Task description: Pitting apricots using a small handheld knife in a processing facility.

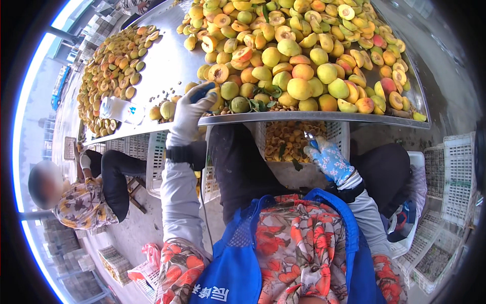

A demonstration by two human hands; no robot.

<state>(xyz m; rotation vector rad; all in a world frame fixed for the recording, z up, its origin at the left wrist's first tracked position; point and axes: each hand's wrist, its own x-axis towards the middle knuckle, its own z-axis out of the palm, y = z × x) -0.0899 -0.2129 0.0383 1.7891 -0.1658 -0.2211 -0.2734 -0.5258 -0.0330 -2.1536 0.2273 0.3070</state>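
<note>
A large heap of whole and halved apricots (300, 88) covers the metal table (314, 117) in front of me. My left hand (191, 109), in a white glove with blue fingertips, is at the table's near edge beside the heap. Its fingers are curled in, and what they hold, if anything, is hidden. Lower and to the right, my right hand (331, 161) wears a blue flowered glove and is closed around a small metal-tipped hand tool (311, 138). Just beyond that hand, below the table edge, a white crate (338, 136) contains halved apricots (288, 139).
A second apricot pile (114, 71) lies on the table's left part, near a clear plastic bottle (120, 110) and scattered pits (159, 96). Another person (86, 202) sits at the left. Stacked plastic crates (457, 177) stand at the right; a white tub (416, 202) is beside my right leg.
</note>
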